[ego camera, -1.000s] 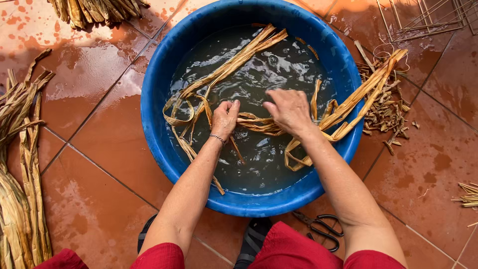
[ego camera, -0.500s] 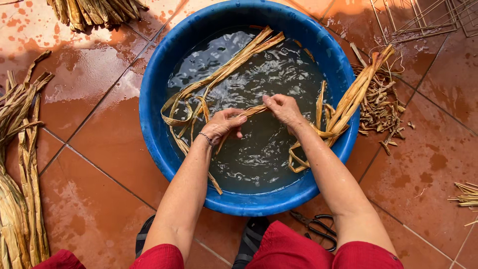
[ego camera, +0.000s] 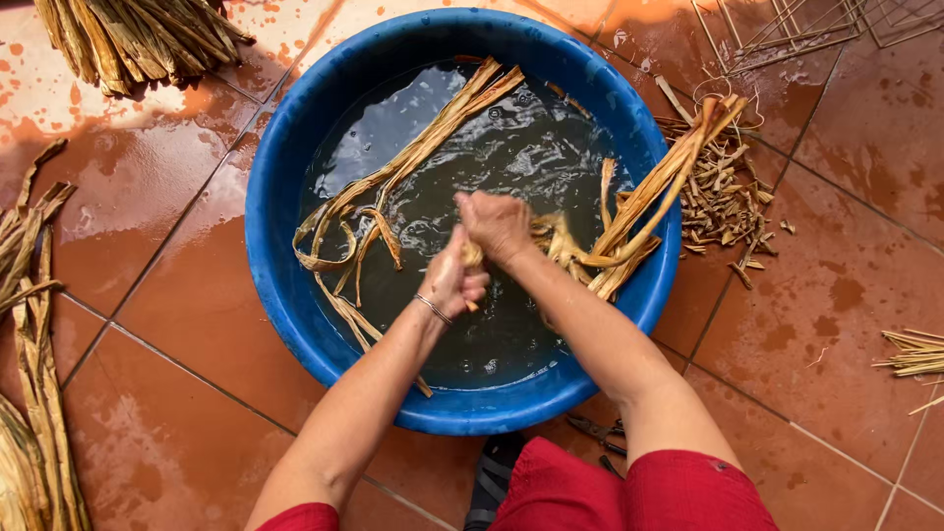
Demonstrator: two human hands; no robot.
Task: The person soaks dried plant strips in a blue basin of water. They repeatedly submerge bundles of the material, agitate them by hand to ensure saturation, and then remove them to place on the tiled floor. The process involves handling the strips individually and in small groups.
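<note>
Half a second ago the two hands were a little apart over the water, each pinching the same strip; now they have come together at the middle of the basin, and a second ago both lay flat and open on the surface.

Nearest the camera are the red sleeves (ego camera: pixel 688 497) and, on the floor between the knees, a pair of dark scissors (ego camera: pixel 598 433) partly hidden under the basin's edge. The left hand (ego camera: pixel 454 277), with a thin bracelet at the wrist, is closed in a fist around a wet fibre strip (ego camera: pixel 472 254). The right hand (ego camera: pixel 497 224) sits just above and touching it, also curled shut on the same strip, so the two fists press against each other.

They work over the blue plastic basin (ego camera: pixel 285 295), which stands on the wet terracotta tile floor (ego camera: pixel 177 324) and is filled with dark water. More long soaked strips (ego camera: pixel 413 157) float across the left and far side, and another bunch (ego camera: pixel 659 187) drapes over the right rim.

Beyond the right rim lies a heap of short cut scraps (ego camera: pixel 723 202). Dry leaf bundles lie at the far left (ego camera: pixel 29 324) and at the top left corner (ego camera: pixel 138 39). Thin sticks (ego camera: pixel 914 354) lie at the right edge.
</note>
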